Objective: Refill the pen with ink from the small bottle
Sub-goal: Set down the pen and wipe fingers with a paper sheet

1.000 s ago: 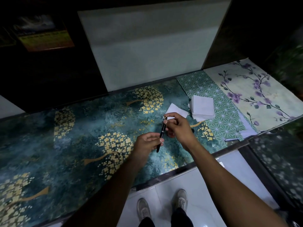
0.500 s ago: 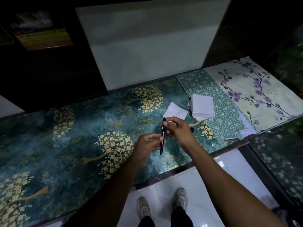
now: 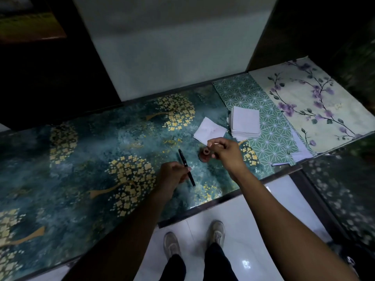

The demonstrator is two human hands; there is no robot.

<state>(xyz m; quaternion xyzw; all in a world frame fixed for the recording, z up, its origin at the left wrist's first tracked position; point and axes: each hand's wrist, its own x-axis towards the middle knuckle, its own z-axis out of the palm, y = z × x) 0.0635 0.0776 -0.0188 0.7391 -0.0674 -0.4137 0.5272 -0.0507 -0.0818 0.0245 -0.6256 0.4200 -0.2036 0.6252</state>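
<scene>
Teal floral countertop [image 3: 85, 159], white-tiled floor [image 3: 253, 209]

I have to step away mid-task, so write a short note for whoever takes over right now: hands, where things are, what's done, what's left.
Left hand grips the black pen, held tilted above the table.
Right hand hovers over the small ink bottle, fingers curled; whether it holds a small part or the cap is too blurred to tell.
The bottle stands on the table and its mouth looks open.
A loose tissue and a tissue stack lie just beyond.
Done: bottle apparently opened.
Left: draw ink into the pen, wipe it, close both.
</scene>
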